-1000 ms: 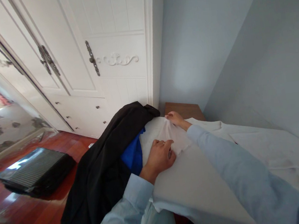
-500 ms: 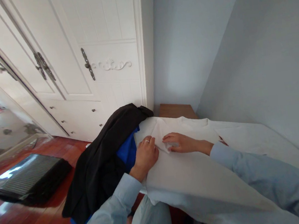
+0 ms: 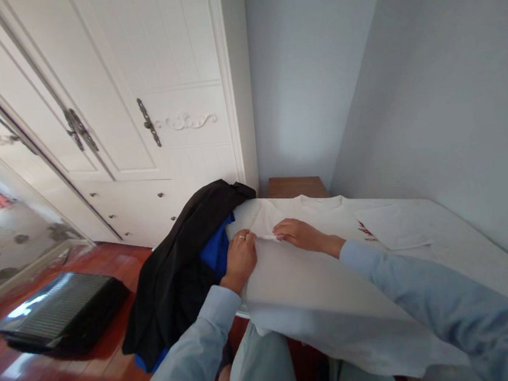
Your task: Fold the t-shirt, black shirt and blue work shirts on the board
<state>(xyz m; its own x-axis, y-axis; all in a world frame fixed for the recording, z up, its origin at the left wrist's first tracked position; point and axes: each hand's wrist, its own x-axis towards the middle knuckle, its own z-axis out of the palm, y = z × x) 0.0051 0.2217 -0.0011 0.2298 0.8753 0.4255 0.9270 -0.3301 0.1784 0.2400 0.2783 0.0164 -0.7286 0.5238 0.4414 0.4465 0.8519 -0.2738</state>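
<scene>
A white T-shirt (image 3: 330,213) lies spread out in front of me, with a neckline at the far side and a small red print on its chest. My left hand (image 3: 241,254) is closed on one end of its sleeve hem (image 3: 264,236). At the other end of that hem, the fingers and thumb of my right hand (image 3: 299,234) pinch the cloth. Between both hands the hem runs fairly straight. White cloth drapes over the near edge, above my knees; where shirt and surface beneath part is hard to tell.
Just left of my left hand hang a black garment (image 3: 171,267) and a blue one (image 3: 218,253). A dark, shiny plastic-wrapped pack (image 3: 61,313) sits on the red wooden floor (image 3: 96,379). Behind stand a white wardrobe (image 3: 184,58) and a brown wooden piece (image 3: 297,187). Grey wall rises at right.
The sleeve edge has been drawn straighter between my hands, and both hands have closed on it. My right hand was more open before. The head view has shifted slightly.
</scene>
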